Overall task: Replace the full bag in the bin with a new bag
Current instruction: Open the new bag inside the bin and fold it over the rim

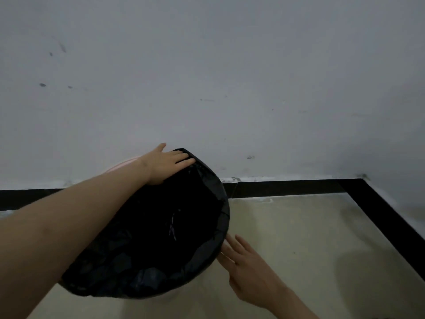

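Observation:
A black plastic bag lines a round bin and is folded over most of its rim. A short arc of the bin's pink rim shows bare at the far left, behind my left forearm. My left hand reaches across the bin and lies flat, fingers together, on the bag's edge at the far side. My right hand is on the near right, its straight fingertips touching the bag where it hangs over the rim. The bin's body is hidden under the bag.
The bin stands on a pale tiled floor close to a grey wall. A black skirting strip runs along the wall's foot and turns at the corner on the right.

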A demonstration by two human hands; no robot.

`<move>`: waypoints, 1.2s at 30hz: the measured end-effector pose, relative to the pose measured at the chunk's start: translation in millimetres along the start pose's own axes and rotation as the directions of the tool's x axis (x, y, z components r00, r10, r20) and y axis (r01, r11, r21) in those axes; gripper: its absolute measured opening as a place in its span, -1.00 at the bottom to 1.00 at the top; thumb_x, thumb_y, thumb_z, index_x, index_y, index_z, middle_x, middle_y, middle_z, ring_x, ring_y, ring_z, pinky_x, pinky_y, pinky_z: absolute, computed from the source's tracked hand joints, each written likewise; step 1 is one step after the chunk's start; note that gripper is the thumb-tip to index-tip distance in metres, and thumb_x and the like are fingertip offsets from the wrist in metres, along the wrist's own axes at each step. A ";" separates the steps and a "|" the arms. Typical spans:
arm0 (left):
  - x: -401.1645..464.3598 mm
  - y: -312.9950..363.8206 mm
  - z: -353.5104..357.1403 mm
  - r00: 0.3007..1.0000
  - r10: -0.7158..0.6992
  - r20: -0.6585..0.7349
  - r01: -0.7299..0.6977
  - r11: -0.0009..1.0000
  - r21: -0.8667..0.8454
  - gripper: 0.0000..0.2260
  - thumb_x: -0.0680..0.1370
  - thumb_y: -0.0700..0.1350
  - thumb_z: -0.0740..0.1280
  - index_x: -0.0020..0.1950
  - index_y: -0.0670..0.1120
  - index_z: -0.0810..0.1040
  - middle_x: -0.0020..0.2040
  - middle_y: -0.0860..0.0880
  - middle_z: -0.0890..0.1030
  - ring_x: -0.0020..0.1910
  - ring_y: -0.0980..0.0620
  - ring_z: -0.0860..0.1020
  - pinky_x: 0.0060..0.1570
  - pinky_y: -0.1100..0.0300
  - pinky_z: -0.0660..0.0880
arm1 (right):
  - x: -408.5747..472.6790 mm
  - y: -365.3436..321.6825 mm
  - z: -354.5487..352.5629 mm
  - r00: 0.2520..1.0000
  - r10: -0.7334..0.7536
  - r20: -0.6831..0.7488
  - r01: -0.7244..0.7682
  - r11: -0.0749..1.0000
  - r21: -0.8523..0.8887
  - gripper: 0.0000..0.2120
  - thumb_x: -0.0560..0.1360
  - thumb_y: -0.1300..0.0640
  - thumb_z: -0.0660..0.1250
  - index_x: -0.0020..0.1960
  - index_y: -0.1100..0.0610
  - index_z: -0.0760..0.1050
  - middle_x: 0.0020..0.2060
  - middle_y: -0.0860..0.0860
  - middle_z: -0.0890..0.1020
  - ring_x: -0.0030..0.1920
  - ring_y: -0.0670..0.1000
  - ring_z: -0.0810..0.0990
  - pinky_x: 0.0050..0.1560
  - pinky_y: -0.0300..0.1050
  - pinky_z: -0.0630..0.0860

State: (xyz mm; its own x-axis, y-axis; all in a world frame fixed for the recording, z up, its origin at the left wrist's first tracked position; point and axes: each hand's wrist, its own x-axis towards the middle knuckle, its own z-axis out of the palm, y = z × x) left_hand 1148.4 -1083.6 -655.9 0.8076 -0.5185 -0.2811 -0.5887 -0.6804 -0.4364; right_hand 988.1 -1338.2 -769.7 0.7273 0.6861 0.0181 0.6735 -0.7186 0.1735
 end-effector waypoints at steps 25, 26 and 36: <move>-173.3 -22.2 74.7 0.842 -0.461 -0.280 0.161 0.711 -0.684 -0.59 0.50 0.20 0.05 0.25 0.05 0.38 -0.06 -0.07 0.62 -0.04 -0.07 0.58 -0.06 0.06 0.51 | 209.3 0.8 -90.4 0.979 0.023 0.204 -0.018 0.999 -0.026 -0.34 0.57 -0.08 0.07 0.51 0.09 -0.19 0.53 0.10 -0.15 0.52 0.12 -0.16 0.47 0.18 -0.07; -171.4 -22.1 73.7 0.841 -0.489 -0.232 0.156 0.631 -0.760 -0.67 0.52 0.12 0.16 0.23 0.03 0.41 -0.07 -0.05 0.65 -0.07 -0.05 0.59 -0.05 0.08 0.51 | 211.4 -0.9 -89.8 0.980 0.025 0.195 -0.022 1.000 -0.021 -0.34 0.57 -0.08 0.08 0.51 0.09 -0.18 0.53 0.10 -0.15 0.52 0.12 -0.16 0.47 0.19 -0.07; -164.0 -47.7 104.9 0.599 -0.788 -0.142 0.466 0.488 -0.738 -0.91 0.47 -0.16 0.34 -0.11 -0.04 0.63 -0.17 -0.12 0.69 -0.12 -0.20 0.60 -0.26 0.13 0.36 | 216.7 -5.3 -90.1 0.990 -0.011 0.142 0.012 1.000 -0.004 -0.34 0.55 0.02 0.11 0.51 0.08 -0.18 0.54 0.07 -0.12 0.52 0.09 -0.13 0.48 0.16 -0.06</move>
State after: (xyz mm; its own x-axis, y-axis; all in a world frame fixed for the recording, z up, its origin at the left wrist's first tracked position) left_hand 1047.8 -911.8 -678.7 0.9427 0.1519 0.2972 0.0634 -0.9557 0.2874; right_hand 1130.2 -1175.5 -678.0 0.7310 0.6710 -0.1239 0.6816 -0.7098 0.1776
